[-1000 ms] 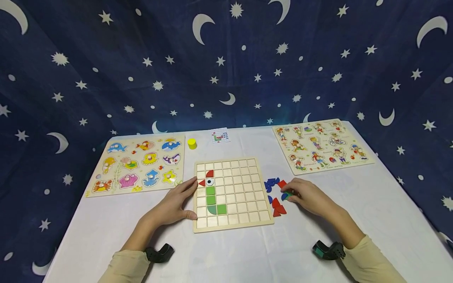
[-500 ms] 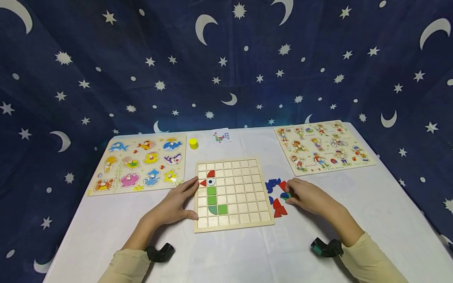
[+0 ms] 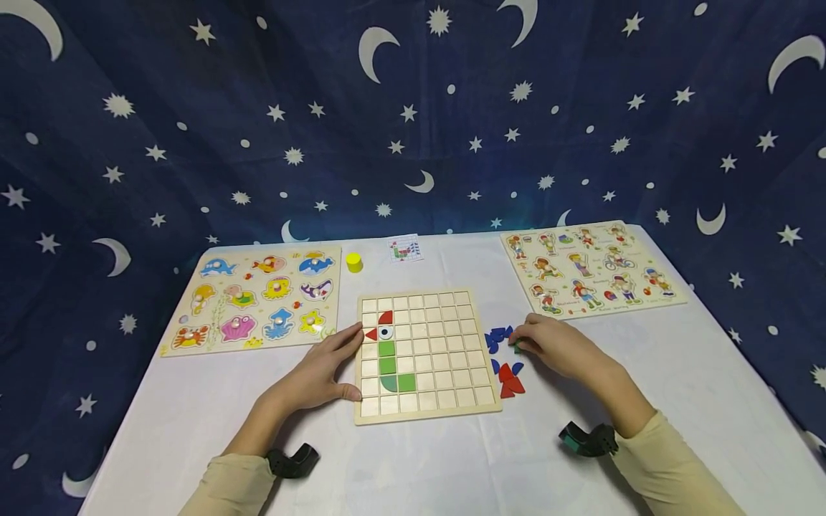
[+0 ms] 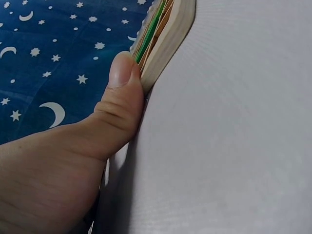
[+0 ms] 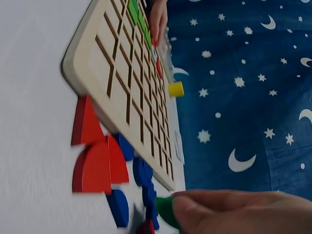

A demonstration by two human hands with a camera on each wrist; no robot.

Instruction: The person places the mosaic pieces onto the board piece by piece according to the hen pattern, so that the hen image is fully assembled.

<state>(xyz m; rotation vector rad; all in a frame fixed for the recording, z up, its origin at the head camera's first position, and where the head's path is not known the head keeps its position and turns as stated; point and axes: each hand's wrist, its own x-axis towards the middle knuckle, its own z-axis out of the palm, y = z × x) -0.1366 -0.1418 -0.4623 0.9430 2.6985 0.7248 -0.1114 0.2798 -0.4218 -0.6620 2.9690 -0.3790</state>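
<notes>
Green shows between the thumb and fingers of the right hand, which pinches a small green piece; the fingers cover much of it, so its full shape cannot be told. It is off the gridded wooden board, just to the right of it. In the right wrist view this hand is cut off by the lower right corner.

Near the pinch lie blue pieces, overlapping so closely that I cannot count them. Towards the person are 2 more blue pieces, around red pieces that partly overlap. At the bottom edge of the right wrist view a dark red sliver is cut off and blurred.

The left hand is spread, its fingertips and thumb touching the board's left edge. The left wrist view shows only the thumb clearly; the other fingers are out of sight.

On the board sit 3 green squares, 1 green rounded piece, 2 red pieces and 1 eye piece. Behind it are a yellow cylinder and a card whose coloured print is too small to read.
</notes>
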